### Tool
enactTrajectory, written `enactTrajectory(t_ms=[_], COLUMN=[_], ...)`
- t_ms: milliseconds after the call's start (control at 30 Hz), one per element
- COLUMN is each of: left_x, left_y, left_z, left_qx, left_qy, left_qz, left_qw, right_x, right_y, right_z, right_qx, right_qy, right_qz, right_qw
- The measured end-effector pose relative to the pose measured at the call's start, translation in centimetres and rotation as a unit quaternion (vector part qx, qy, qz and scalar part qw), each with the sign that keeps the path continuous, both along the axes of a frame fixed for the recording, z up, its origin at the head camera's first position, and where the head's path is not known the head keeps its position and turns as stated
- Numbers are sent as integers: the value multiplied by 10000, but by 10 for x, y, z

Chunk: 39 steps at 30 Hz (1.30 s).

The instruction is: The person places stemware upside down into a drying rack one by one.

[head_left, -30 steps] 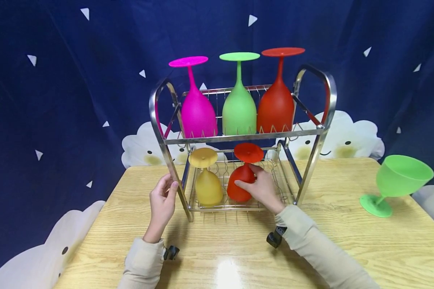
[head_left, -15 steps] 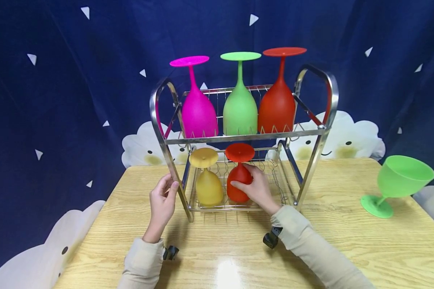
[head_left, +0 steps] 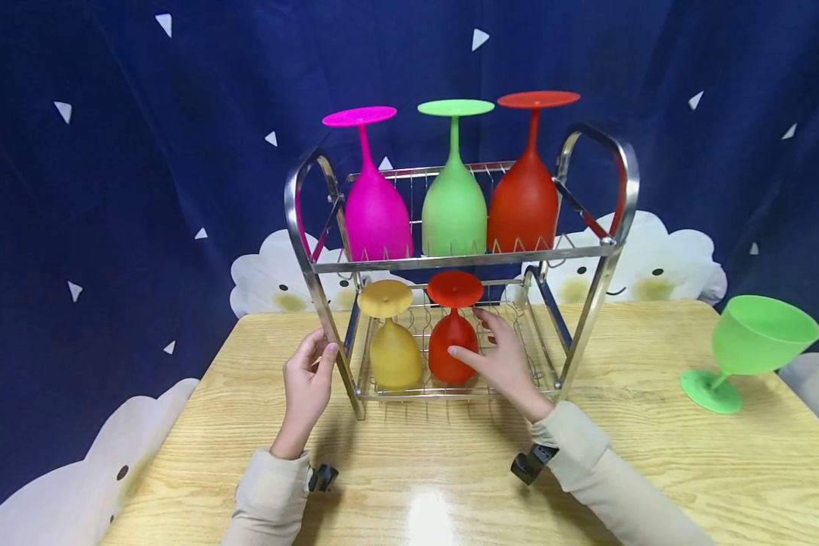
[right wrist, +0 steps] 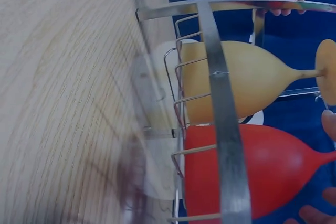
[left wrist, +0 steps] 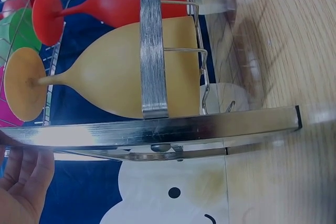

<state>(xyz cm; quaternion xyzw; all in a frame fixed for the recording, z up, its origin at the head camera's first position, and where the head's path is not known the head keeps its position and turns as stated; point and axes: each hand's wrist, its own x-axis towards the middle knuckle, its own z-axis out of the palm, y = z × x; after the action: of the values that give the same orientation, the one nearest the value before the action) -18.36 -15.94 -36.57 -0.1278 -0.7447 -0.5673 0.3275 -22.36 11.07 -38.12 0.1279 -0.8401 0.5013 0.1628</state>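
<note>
A two-tier metal rack [head_left: 450, 263] stands on the table. My left hand [head_left: 307, 387] holds its left front leg between thumb and fingers. On the lower tier a red goblet [head_left: 453, 356] stands upside down, beside an upside-down yellow goblet [head_left: 393, 356]. Around the red goblet's right side my right hand [head_left: 508, 364] is spread, thumb in front of the bowl and fingers behind. In the right wrist view, its fingers [right wrist: 315, 214] sit apart from the red bowl [right wrist: 273, 171].
On the upper tier stand upside-down magenta [head_left: 377, 220], green [head_left: 453, 216] and red [head_left: 524, 205] goblets. A light green goblet [head_left: 757, 337] stands upright on the wooden table [head_left: 655, 440], right of the rack. A dark blue curtain [head_left: 177, 152] hangs behind.
The red goblet on the lower tier shifted left beside the yellow one and now stands there. My right hand then loosened from it and drew back right. The left hand stayed.
</note>
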Motion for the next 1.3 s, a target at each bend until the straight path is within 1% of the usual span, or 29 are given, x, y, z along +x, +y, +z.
enactTrajectory(t_ms=[167, 267, 367, 467, 667, 867, 933, 1067, 1233, 1300], left_x=[10, 12, 12, 12, 11, 12, 12, 12, 12, 12], left_y=[6, 7, 6, 6, 6, 7, 7, 6, 7, 7], left_z=[14, 17, 17, 17, 16, 16, 16, 15, 14, 14], left_qx=[-133, -143, -123, -93, -75, -90, -120, -155, -247, -258], left_qy=[-48, -82, -56, -33, -29, -65, -67, -39, 70, 100], left_qz=[100, 110, 54, 28, 71, 123, 171, 158, 214, 229], left_qw=[9999, 9998, 9999, 9999, 9999, 9999, 9998, 9997, 9994, 9994], right_x=[12, 19, 28, 36, 53, 67, 71, 77, 81, 82], right_y=[9, 16, 23, 31, 44, 57, 63, 72, 83, 87], right_z=[5, 8, 11, 13, 18, 25, 26, 28, 24, 22], right_qx=[-69, -37, 37, 68, 38, 84, 113, 209, 388, 437], right_qy=[66, 113, 128, 265, 659, 823, 870, 904, 1211, 1310], right_qz=[90, 152, 192, 234, 347, 299, 222, 145, 166, 93], right_qw=[9999, 9998, 9997, 9994, 9972, 9961, 9959, 9956, 9917, 9904])
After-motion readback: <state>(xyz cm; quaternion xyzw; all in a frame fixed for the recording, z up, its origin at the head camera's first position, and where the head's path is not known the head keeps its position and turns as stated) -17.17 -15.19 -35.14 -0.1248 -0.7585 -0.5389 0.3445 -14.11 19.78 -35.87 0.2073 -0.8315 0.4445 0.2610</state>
